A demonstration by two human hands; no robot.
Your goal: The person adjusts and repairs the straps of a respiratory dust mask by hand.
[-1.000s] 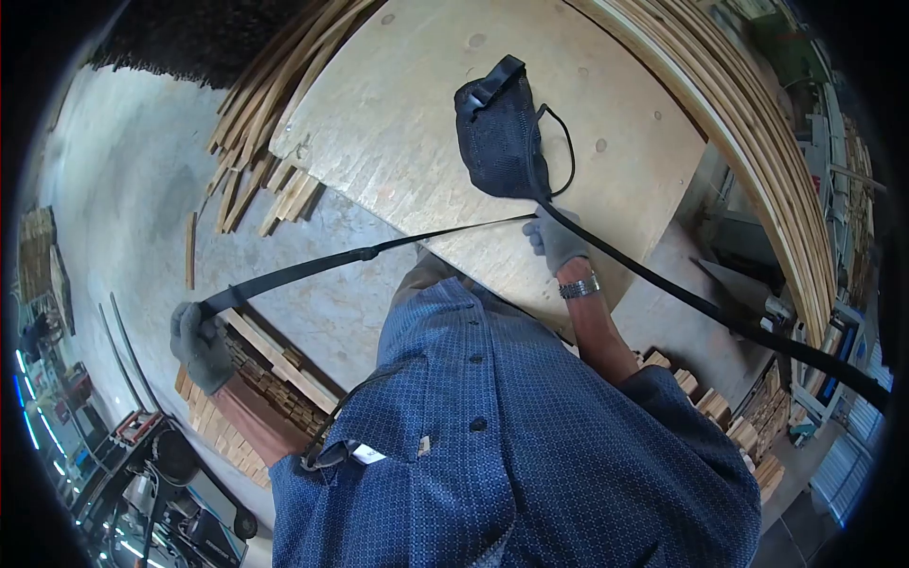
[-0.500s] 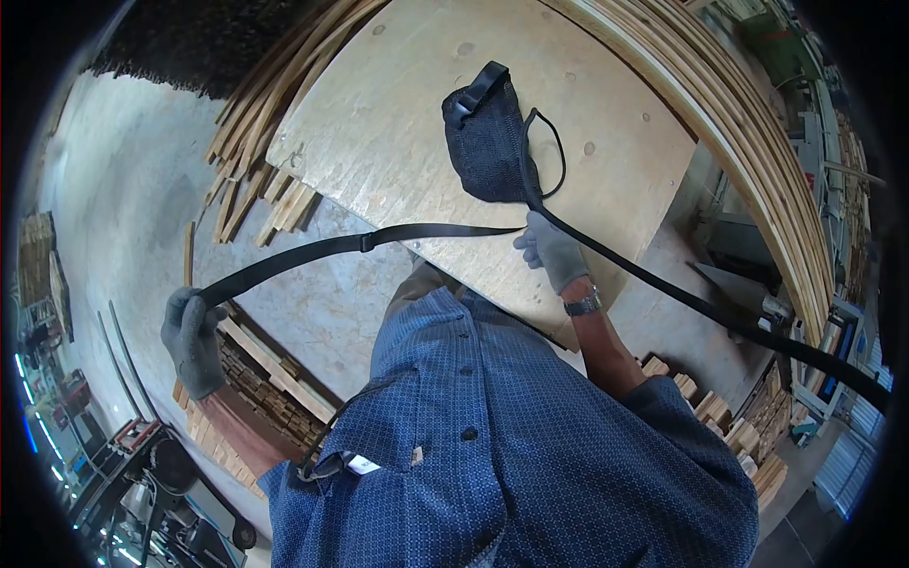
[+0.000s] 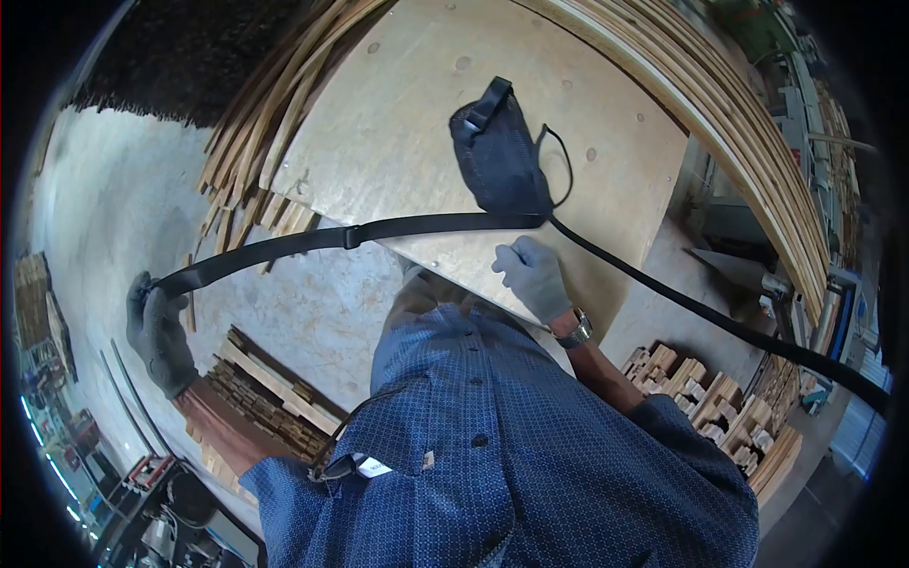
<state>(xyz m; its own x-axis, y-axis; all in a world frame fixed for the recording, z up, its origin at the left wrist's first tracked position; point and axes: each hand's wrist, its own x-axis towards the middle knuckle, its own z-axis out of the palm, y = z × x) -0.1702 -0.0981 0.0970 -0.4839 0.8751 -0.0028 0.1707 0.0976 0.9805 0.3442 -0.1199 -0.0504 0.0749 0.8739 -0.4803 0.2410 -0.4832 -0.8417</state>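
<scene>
My left hand [image 3: 159, 333], in a grey glove, is closed round the end of a black webbing strap [image 3: 407, 227] on the left. The strap runs taut to the right, through a small slider [image 3: 351, 237], up to the base of a black pouch [image 3: 502, 156]. That pouch lies on the plywood board [image 3: 379, 123] and has a plastic buckle at its top. Just below the strap, my right hand [image 3: 532, 276], also gloved and wearing a wristwatch, hovers over the board's near edge. Its fingers are curled in, with nothing visible in them.
A black cable [image 3: 663, 284] leads from the pouch toward the right edge. Long wooden strips [image 3: 270, 123] lie left of the board, and curved-looking planks [image 3: 748, 161] pass on its right. Stacked wood pieces [image 3: 710, 398] stand at lower right, more [image 3: 260, 402] at lower left.
My left hand has moved left and slightly up, drawing the strap straighter. My right hand has come away from the strap beside the pouch, moving down and a little left.
</scene>
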